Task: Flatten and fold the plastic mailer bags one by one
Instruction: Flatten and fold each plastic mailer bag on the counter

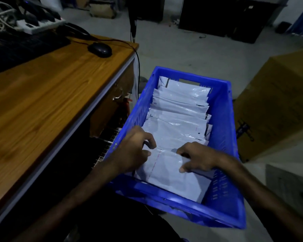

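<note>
A blue plastic crate (222,130) on the floor holds several white plastic mailer bags (180,109), overlapped in a row from its far end to its near end. Both of my hands are inside the crate at the near end. My left hand (136,151) pinches the left edge of the nearest mailer bag (171,173) between thumb and curled fingers. My right hand (196,158) grips the same bag's right part, fingers curled over its top edge, thumb underneath. The bag's lower part leans against the crate's near wall.
A wooden desk (42,102) stands at the left with a black mouse (100,49), a keyboard (19,48) and a power strip (40,23) at its back. A brown cardboard box (276,105) stands right of the crate. Grey floor (182,48) lies beyond.
</note>
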